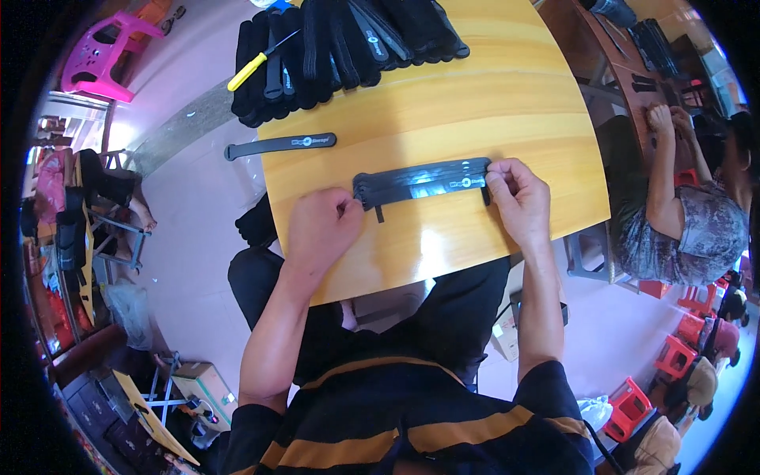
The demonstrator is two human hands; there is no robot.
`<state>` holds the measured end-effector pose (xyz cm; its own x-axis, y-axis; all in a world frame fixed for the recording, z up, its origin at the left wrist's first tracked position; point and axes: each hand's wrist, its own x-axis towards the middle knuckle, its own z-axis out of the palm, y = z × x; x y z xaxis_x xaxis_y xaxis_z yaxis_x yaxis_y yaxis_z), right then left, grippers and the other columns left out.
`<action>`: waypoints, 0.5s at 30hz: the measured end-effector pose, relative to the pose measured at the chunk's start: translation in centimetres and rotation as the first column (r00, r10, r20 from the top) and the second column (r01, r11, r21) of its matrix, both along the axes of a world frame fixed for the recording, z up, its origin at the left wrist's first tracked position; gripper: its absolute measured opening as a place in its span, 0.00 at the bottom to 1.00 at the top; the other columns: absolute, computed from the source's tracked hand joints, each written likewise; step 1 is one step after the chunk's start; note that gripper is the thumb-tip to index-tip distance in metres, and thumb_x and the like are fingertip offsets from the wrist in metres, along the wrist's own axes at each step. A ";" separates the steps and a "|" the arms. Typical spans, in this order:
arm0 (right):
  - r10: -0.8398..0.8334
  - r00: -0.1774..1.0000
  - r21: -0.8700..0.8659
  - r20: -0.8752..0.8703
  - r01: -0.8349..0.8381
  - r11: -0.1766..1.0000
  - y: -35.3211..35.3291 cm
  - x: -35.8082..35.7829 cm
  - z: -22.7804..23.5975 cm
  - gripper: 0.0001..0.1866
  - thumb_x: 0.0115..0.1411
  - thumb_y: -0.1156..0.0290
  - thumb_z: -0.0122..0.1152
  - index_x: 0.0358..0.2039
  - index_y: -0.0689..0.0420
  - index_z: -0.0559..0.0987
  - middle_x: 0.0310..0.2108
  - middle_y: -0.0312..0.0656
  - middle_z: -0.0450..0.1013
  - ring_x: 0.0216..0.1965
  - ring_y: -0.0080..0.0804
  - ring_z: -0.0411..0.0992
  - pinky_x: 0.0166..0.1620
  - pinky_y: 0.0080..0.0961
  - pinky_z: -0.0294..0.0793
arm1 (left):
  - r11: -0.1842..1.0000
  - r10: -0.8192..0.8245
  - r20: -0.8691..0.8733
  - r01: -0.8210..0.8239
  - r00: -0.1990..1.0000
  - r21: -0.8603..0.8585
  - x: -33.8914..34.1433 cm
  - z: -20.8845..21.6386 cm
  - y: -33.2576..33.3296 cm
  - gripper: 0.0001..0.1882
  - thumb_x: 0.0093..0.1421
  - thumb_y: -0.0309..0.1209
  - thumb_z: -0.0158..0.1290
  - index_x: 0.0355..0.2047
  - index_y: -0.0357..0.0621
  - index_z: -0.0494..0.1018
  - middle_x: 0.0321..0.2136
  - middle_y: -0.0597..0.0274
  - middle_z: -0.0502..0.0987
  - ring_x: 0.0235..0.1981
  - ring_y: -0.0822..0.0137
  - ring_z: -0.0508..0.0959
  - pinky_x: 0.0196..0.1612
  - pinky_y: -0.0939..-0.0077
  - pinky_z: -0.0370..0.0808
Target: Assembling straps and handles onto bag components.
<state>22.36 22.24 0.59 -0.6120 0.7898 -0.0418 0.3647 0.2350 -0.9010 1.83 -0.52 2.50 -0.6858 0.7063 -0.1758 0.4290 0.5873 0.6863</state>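
A flat stack of black straps (423,183) with a shiny face lies across the yellow wooden table, stretched between my hands. My right hand (518,198) is closed, pinching the stack's right end between thumb and fingers. At its left end my left hand (323,229) is closed too, its curled fingertips against the strap ends. Short dark tabs stick out below the stack near both ends. A single black strap (281,146) rests farther left, overhanging the table edge. At the far side lies a large pile of black straps (340,47), with a yellow-handled screwdriver-like tool (248,71) on it.
The table (522,87) has its near edge above my lap. More dark straps (257,223) hang beside its left edge. A person (673,214) works at another table on the right. A pink plastic stool (99,55) stands far left; several red stools (629,408) are at lower right.
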 end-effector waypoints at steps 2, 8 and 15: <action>-0.012 1.000 0.025 0.012 0.012 1.000 -0.3 -0.2 0.4 0.05 0.64 0.74 0.64 0.38 0.62 0.81 0.25 0.35 0.77 0.26 0.18 0.72 0.32 0.18 0.74 | 1.000 0.004 -0.021 -0.004 1.000 0.003 0.1 0.0 0.1 0.11 0.57 0.31 0.56 0.26 0.34 0.79 0.17 0.48 0.76 0.18 0.57 0.78 0.26 0.62 0.72; -0.028 0.999 0.084 0.041 0.025 0.996 -0.6 -0.4 0.6 0.05 0.63 0.74 0.64 0.37 0.62 0.81 0.24 0.37 0.77 0.25 0.19 0.73 0.31 0.20 0.75 | 1.000 0.003 -0.059 -0.002 0.998 0.007 0.2 0.2 0.2 0.10 0.57 0.31 0.56 0.24 0.35 0.79 0.17 0.46 0.76 0.20 0.51 0.79 0.27 0.59 0.74; -0.044 0.996 0.111 0.071 0.036 0.993 -0.3 -0.5 0.8 0.06 0.63 0.73 0.64 0.35 0.62 0.81 0.23 0.38 0.77 0.25 0.21 0.74 0.32 0.21 0.75 | 1.000 0.008 -0.042 -0.008 0.999 0.017 0.1 0.3 0.4 0.10 0.56 0.31 0.56 0.23 0.37 0.79 0.17 0.45 0.76 0.21 0.46 0.80 0.28 0.56 0.77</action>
